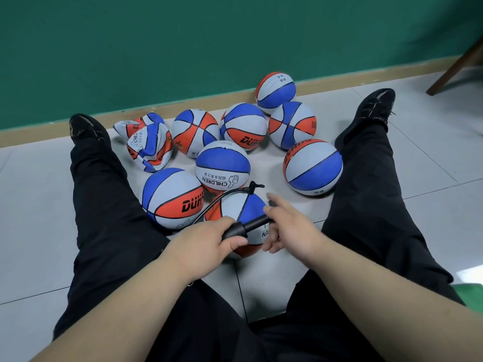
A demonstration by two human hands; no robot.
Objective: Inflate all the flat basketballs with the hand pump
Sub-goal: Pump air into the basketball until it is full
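Pumping the near basketball (248, 209), gripping the hand pump (251, 226) in the curled left hand (209, 241), right hand (290, 228) at its handle (272, 203), hold unclear, seven round balls (312, 167) likely done, two crumpled basketballs (149, 147) far left to go.

Seated with both bare forearms reaching forward between spread legs, the person curls the left hand (209, 241) round the pump (249, 226) barrel, while the right hand (290, 228), fingers loosely spread and blurred, lies against its handle end.
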